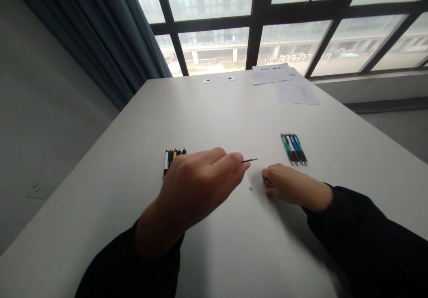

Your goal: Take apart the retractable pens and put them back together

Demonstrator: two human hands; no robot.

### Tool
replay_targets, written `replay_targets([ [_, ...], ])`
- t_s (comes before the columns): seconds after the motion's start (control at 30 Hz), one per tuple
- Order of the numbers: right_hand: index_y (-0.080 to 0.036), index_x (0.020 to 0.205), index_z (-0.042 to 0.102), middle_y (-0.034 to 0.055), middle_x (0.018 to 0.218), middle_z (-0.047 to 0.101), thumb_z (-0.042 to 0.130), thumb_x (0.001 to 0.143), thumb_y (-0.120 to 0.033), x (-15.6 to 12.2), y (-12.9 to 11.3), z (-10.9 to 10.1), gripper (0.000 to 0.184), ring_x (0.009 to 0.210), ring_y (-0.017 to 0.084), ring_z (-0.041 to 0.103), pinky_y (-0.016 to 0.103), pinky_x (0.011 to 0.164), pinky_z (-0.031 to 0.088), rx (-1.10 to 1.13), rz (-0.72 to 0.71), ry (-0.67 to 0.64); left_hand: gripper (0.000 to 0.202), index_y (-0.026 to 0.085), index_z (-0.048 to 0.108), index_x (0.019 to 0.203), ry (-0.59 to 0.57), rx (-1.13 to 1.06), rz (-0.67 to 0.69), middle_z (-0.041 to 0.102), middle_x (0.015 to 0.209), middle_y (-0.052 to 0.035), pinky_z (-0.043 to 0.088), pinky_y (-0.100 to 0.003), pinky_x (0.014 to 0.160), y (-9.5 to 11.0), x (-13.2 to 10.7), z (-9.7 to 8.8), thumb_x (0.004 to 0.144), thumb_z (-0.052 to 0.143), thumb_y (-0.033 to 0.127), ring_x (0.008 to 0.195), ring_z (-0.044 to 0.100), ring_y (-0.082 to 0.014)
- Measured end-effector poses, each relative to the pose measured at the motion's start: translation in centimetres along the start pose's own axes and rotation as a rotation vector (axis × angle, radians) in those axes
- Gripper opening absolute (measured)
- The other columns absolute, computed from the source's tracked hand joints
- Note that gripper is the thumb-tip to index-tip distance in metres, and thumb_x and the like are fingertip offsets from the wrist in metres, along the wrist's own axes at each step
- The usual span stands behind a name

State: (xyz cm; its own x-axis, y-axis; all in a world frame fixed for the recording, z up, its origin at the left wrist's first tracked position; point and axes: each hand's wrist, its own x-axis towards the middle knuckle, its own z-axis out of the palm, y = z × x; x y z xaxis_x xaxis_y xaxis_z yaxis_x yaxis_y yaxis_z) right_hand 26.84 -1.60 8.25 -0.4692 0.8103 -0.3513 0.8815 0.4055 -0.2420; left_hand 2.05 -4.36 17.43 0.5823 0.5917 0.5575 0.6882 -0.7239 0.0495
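Note:
My left hand (197, 184) is raised a little over the white table (214, 111), fingers pinched on a thin dark pen refill (251, 160) whose tip points right. My right hand (294, 185) rests on the table with fingers curled down near a tiny clear part (251, 188); what it holds, if anything, is hidden. A row of several pens (294, 149) in green, white and blue lies just beyond my right hand. Another row of several pens (174, 156), white, black and yellow, lies behind my left hand, partly hidden by it.
Loose printed sheets (284, 82) lie at the table's far right corner. Two small round white discs (218, 79) sit near the far edge. A blue curtain (110, 35) hangs at the left beside a large window (267, 22).

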Motion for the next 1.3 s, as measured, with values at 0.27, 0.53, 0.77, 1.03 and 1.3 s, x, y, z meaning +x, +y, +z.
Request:
replay_targets([
  [0.27,-0.017,0.083,0.070,0.0097,0.083,0.073,0.067,0.077,-0.016,-0.1,0.0,0.2,0.007,0.074,0.023,0.067,0.031,0.067,0.047,0.027,-0.062,0.005,0.022,0.018,0.075,0.091,-0.008,-0.003,-0.002,0.070,0.068,-0.0011,0.044,-0.024,0.053,0.0,0.1,-0.1,0.097,0.058,0.031,0.059,0.066,-0.0125],
  [0.53,-0.017,0.081,0.068,0.0084,0.082,0.072,0.062,0.076,-0.009,-0.1,-0.2,0.4,0.012,0.072,0.020,0.064,0.029,0.067,0.044,0.040,-0.114,0.020,0.023,0.017,0.076,0.091,-0.018,-0.016,-0.005,0.071,0.070,-0.0020,0.046,-0.025,0.054,0.0,0.2,-0.2,0.097,0.058,0.030,0.060,0.067,-0.0139],
  [0.77,-0.017,0.082,0.068,0.0089,0.083,0.072,0.063,0.078,-0.012,0.0,-0.7,0.2,0.008,0.075,0.021,0.066,0.029,0.067,0.043,0.032,-0.109,0.016,0.022,0.017,0.076,0.091,-0.003,-0.010,-0.004,0.071,0.069,-0.0017,0.046,-0.025,0.053,0.1,0.2,-0.2,0.097,0.059,0.030,0.059,0.067,-0.0137],
  [1.03,-0.017,0.088,0.072,0.0107,0.088,0.075,0.069,0.081,-0.019,0.1,-1.5,-0.1,0.008,0.081,0.024,0.069,0.030,0.070,0.045,0.036,-0.099,-0.007,0.023,0.017,0.076,0.091,-0.016,-0.017,-0.001,0.071,0.068,-0.0019,0.048,-0.025,0.054,0.0,0.4,-0.3,0.097,0.058,0.029,0.059,0.067,-0.0138],
  [1.3,-0.016,0.089,0.073,0.0102,0.086,0.074,0.076,0.079,-0.027,-0.2,-1.4,-1.0,0.015,0.076,0.024,0.067,0.030,0.067,0.046,0.061,-0.100,0.042,0.021,0.017,0.076,0.090,-0.005,-0.013,-0.006,0.070,0.067,-0.0014,0.046,-0.024,0.053,0.1,0.4,-0.3,0.096,0.059,0.029,0.058,0.066,-0.0131],
])
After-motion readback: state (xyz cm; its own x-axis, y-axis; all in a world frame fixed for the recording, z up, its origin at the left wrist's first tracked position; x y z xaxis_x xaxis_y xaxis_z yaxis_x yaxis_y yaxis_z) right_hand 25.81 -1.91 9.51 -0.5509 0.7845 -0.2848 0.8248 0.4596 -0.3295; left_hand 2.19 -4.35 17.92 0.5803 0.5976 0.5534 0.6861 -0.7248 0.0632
